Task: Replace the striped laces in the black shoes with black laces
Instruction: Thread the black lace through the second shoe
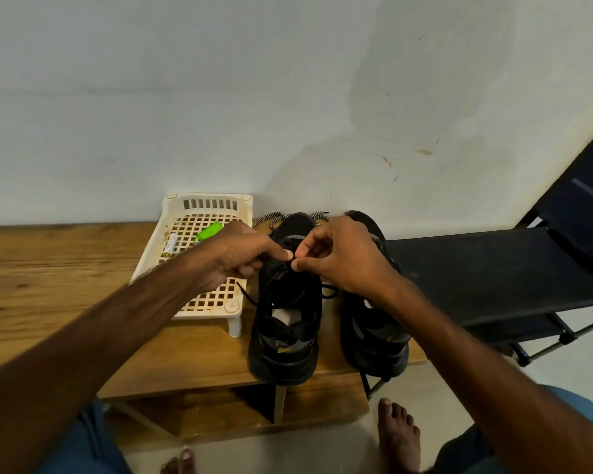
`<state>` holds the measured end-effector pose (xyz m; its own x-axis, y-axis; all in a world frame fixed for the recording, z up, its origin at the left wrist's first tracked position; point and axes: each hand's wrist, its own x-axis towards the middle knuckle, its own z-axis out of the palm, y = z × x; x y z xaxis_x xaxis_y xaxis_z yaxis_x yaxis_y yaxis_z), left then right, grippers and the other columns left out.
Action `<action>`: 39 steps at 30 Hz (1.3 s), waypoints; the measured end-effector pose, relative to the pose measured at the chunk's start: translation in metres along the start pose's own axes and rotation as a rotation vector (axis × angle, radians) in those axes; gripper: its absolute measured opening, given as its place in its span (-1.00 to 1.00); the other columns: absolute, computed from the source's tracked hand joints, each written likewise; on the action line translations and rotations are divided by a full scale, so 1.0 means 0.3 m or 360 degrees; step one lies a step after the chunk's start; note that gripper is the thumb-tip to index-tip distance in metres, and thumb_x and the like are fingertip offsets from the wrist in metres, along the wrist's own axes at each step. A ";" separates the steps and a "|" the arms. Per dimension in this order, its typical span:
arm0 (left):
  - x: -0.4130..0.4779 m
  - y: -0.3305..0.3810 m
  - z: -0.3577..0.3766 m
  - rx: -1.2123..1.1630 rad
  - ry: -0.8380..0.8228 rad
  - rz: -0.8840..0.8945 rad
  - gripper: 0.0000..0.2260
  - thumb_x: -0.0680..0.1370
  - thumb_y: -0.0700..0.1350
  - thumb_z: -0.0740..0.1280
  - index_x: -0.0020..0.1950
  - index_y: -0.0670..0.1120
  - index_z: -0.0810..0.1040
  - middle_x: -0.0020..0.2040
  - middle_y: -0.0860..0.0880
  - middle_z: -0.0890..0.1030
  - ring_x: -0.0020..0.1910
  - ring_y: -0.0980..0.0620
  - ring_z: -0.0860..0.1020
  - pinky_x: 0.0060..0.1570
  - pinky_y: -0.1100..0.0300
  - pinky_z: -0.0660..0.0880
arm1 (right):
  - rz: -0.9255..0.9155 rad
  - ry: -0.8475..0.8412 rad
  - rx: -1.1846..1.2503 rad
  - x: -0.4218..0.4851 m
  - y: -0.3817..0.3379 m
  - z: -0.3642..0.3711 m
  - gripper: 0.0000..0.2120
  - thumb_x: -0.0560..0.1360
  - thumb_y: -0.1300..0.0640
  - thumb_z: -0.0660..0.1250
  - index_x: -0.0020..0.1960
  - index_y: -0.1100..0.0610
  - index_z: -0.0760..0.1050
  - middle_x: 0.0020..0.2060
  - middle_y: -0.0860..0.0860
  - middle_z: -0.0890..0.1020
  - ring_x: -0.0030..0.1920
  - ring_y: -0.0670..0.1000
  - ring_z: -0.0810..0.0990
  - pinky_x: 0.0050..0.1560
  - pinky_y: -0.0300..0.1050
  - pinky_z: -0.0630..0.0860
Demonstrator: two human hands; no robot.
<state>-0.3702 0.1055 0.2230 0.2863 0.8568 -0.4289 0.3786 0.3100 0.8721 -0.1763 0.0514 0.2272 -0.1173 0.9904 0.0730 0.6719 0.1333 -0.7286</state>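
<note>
Both forearms are reaching fwd, converging over left black shoe (pixel 286 313) on counter (pixel 65 268). Left hand (pixel 235 256) & right hand (pixel 339 258) fingers are pinching black lace (pixel 292 265) at mid-shoe. Striped laces (pixel 278 217) are lying behind toes, nr wall.

Two black shoes on the wooden bench, black lace going into the left one

The left black shoe (pixel 286 323) stands upright beside the white basket (pixel 199 254), heel toward the viewer, toe toward the wall; a black lace (pixel 327 291) is threaded loosely through its upper eyelets, ends trailing off both sides. The right black shoe (pixel 374 319) stands parallel, farther from the basket. Striped laces (pixel 281 217) lie behind the toes, just beside the basket's far corner.
</note>
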 end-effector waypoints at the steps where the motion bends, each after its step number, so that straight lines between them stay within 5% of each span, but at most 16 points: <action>1: 0.004 -0.001 -0.005 -0.0054 -0.0044 -0.0024 -0.73 0.39 -0.20 0.57 0.02 -0.26 0.66 -0.46 0.04 0.41 -0.52 0.13 0.24 -0.52 0.29 0.15 | 0.0002 0.0041 -0.0001 0.000 -0.002 0.002 -0.90 0.41 0.14 0.62 -0.12 0.11 0.74 -0.29 -0.09 0.73 -0.28 -0.17 0.69 -0.27 -0.41 0.55; 6: 0.007 -0.008 -0.020 -0.0219 -0.0228 -0.0125 -0.87 0.41 -0.26 0.52 -0.17 -0.16 0.59 -0.49 0.06 0.41 -0.55 0.17 0.25 -0.59 0.35 0.19 | 0.0006 0.0077 -0.0006 -0.008 -0.004 0.001 -0.92 0.42 0.12 0.62 -0.14 0.09 0.75 -0.31 -0.07 0.72 -0.32 -0.17 0.67 -0.28 -0.41 0.54; 13: 0.012 -0.009 -0.020 -0.0010 -0.0262 -0.0011 -0.60 0.43 -0.10 0.57 0.10 -0.36 0.62 -0.49 0.06 0.38 -0.54 0.16 0.26 -0.57 0.34 0.20 | -0.0076 0.0033 -0.0024 -0.016 -0.007 -0.007 -0.93 0.43 0.15 0.60 -0.10 0.11 0.76 -0.26 -0.08 0.73 -0.29 -0.17 0.66 -0.27 -0.38 0.54; 18: 0.008 0.000 -0.010 0.0151 -0.0173 0.0203 -0.74 0.45 -0.06 0.56 -0.04 -0.25 0.72 -0.46 0.01 0.43 -0.54 0.17 0.30 -0.54 0.32 0.22 | -0.0082 -0.0012 -0.0071 0.005 0.004 -0.023 -0.98 0.43 0.17 0.58 -0.15 0.08 0.76 -0.30 -0.11 0.72 -0.28 -0.16 0.66 -0.29 -0.39 0.52; 24: 0.026 -0.001 -0.002 0.0108 -0.0010 0.0125 -0.71 0.47 -0.12 0.53 0.05 -0.31 0.67 -0.46 0.03 0.45 -0.53 0.14 0.30 -0.55 0.32 0.20 | 0.0311 0.0040 0.0568 0.035 0.027 -0.031 -0.90 0.53 0.15 0.47 -0.06 0.18 0.72 -0.25 0.02 0.73 -0.25 -0.07 0.68 -0.27 -0.22 0.63; 30: 0.030 -0.009 -0.012 -0.0090 -0.0131 0.0003 -0.90 0.48 -0.15 0.49 -0.17 -0.14 0.62 -0.46 0.06 0.41 -0.52 0.14 0.26 -0.54 0.31 0.17 | 0.0049 -0.0011 0.0188 0.016 0.015 0.000 -0.89 0.43 0.10 0.59 -0.09 0.12 0.75 -0.27 -0.05 0.74 -0.33 -0.09 0.68 -0.36 -0.33 0.54; 34: 0.026 -0.009 -0.016 -0.0061 -0.0130 0.0009 -0.88 0.48 -0.13 0.50 -0.21 -0.16 0.73 -0.47 0.06 0.44 -0.53 0.15 0.27 -0.56 0.33 0.17 | 0.0206 0.0078 0.0308 0.029 0.005 0.001 -0.97 0.43 0.15 0.58 -0.16 0.10 0.76 -0.30 -0.03 0.73 -0.39 -0.13 0.62 -0.34 -0.33 0.53; 39: 0.016 -0.005 -0.008 -0.0003 -0.0063 0.0044 -0.88 0.48 -0.12 0.52 -0.11 -0.18 0.74 -0.47 0.06 0.49 -0.53 0.15 0.27 -0.56 0.31 0.17 | 0.0558 0.0002 0.0615 0.043 -0.007 0.000 -0.85 0.46 0.13 0.48 -0.15 0.23 0.70 -0.35 0.00 0.68 -0.33 -0.09 0.56 -0.34 -0.25 0.52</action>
<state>-0.3715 0.1101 0.2202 0.3311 0.8483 -0.4132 0.3682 0.2871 0.8843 -0.1792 0.0638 0.2297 0.0675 0.9732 -0.2197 0.3514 -0.2292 -0.9077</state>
